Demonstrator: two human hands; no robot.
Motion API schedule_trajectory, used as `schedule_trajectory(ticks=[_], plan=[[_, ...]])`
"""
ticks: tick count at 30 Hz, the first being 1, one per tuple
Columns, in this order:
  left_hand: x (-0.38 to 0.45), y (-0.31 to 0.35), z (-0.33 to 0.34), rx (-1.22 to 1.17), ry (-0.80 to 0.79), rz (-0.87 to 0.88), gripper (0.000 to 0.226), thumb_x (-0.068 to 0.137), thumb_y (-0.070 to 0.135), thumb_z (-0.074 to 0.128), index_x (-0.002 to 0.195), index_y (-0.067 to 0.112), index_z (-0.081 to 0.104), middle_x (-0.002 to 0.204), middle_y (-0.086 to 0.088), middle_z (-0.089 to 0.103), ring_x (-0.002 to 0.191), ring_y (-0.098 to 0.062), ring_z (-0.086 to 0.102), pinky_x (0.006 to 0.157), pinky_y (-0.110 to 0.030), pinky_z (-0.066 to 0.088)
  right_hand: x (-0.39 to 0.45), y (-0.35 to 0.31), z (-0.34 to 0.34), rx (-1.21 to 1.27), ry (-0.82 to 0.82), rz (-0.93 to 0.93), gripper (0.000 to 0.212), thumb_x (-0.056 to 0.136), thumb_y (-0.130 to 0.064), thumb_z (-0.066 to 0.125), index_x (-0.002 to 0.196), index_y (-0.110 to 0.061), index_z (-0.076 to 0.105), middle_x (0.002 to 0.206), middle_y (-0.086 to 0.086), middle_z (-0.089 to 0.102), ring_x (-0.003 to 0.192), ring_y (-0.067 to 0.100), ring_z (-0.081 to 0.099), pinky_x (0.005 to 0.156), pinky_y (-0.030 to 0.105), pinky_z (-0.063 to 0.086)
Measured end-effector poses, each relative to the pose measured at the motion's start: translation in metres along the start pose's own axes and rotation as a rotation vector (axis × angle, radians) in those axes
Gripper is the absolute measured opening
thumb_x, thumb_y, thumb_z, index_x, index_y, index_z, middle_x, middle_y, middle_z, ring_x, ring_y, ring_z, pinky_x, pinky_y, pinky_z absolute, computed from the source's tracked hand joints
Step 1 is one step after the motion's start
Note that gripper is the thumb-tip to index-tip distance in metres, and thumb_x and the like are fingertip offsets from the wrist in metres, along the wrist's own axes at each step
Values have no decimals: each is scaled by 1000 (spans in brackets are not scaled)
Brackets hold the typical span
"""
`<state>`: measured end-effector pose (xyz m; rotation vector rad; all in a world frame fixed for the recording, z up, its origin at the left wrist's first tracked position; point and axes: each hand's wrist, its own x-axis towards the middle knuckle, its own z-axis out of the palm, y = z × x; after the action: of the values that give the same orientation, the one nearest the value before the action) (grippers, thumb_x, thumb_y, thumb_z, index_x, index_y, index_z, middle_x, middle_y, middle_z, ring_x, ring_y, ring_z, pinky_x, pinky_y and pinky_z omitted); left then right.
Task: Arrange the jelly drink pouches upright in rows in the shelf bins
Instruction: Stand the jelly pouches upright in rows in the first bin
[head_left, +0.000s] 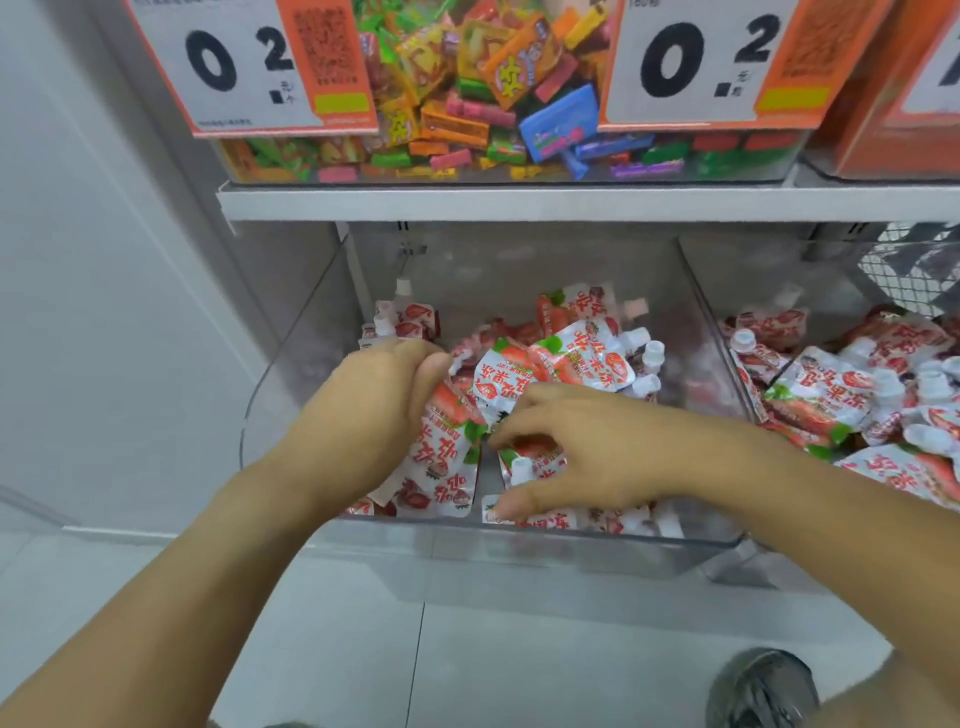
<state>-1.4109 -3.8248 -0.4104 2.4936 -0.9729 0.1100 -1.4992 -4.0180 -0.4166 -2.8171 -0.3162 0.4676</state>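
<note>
I see a clear, glossy plastic bin (519, 543) with smooth walls, and glossy printed foil-like jelly drink pouches (566, 358) with white plastic caps (653, 351). The shelf edge (467, 200) looks like matt grey painted metal. Price cards (234, 62) look like paper. At right I see a wire mesh basket (909, 270).

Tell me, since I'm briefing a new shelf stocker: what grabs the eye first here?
Both hands, the left hand and right hand, are buried in a clear bin of jumbled red-and-white jelly pouches at centre. Above, big "0.2" price cards front a bin of bright mixed candies.
</note>
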Motion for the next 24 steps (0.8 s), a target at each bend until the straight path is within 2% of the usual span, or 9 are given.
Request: schedule_trajectory(ticks=[2, 4, 7, 10, 13, 16, 18, 21, 24], plan=[[0, 1, -10, -80, -29, -46, 47, 87, 58, 47, 115, 24, 66, 101, 7, 67, 87, -8, 58, 69, -17, 42, 3, 2, 1, 0, 20, -31, 41, 86, -62, 61, 108, -28, 66, 102, -7, 53, 96, 12, 52, 85, 35, 48], [-1, 0, -18, -172, -100, -120, 70, 62, 68, 63, 120, 29, 62, 93, 12, 63, 81, -5, 59, 68, -17, 47, 2, 3, 1, 12, 8, -22, 28, 90, -53, 62, 92, -25, 63, 86, -8, 59, 81, 12, 56, 74, 35, 49], [-3, 0, -26, -268, -173, -173, 62, 43, 54, 83, 97, 29, 66, 80, 13, 64, 75, -4, 63, 61, -10, 47, -10, 10, -6, 23, 23, 83, 26, 96, -49, 54, 100, -23, 59, 93, -6, 66, 86, 11, 58, 78, 34, 50], [-4, 4, -27, -251, -141, -129, 34, 52, 41, 88, 79, 31, 69, 67, 19, 66, 72, 10, 61, 55, -2, 42, -26, 14, -18, 115, 181, 161, 23, 97, -49, 49, 94, -27, 56, 88, -9, 64, 83, 9, 59, 75, 33, 48], [-2, 12, -18, -163, -143, -1, 29, 70, 41, 81, 96, 30, 72, 86, 17, 69, 81, 3, 62, 63, -5, 44, -34, 18, -27, 125, 504, 235, 36, 95, -55, 43, 87, -22, 56, 74, -4, 63, 68, 10, 58, 61, 33, 43], [-2, 17, 2, -11, -325, 121, 20, 84, 27, 70, 104, 23, 71, 93, 2, 69, 84, -16, 61, 76, -30, 50, -39, 14, -31, 428, 764, 310, 38, 98, -52, 43, 81, -19, 52, 65, 1, 57, 57, 15, 66, 55, 35, 49], [-7, 18, 12, 65, -471, 175, 25, 84, 25, 68, 109, 26, 69, 90, 1, 69, 82, -18, 61, 74, -30, 50, -38, 13, -28, 674, 791, 329, 34, 99, -49, 43, 86, -19, 50, 75, 6, 58, 52, 19, 71, 56, 45, 57], [-11, 17, 12, -13, -567, 144, 33, 82, 38, 72, 114, 32, 68, 100, 14, 70, 88, -5, 63, 80, -22, 51, -32, 14, -22, 920, 747, 299, 33, 99, -48, 46, 96, -15, 50, 99, 17, 65, 62, 27, 74, 68, 53, 60], [-7, 13, 5, -6, -588, 68, 37, 73, 52, 75, 102, 30, 72, 92, 16, 71, 79, -3, 63, 76, -23, 54, -26, 12, -14, 1198, 625, 279, 34, 97, -38, 54, 100, -5, 55, 97, 19, 71, 72, 33, 75, 77, 55, 60]])
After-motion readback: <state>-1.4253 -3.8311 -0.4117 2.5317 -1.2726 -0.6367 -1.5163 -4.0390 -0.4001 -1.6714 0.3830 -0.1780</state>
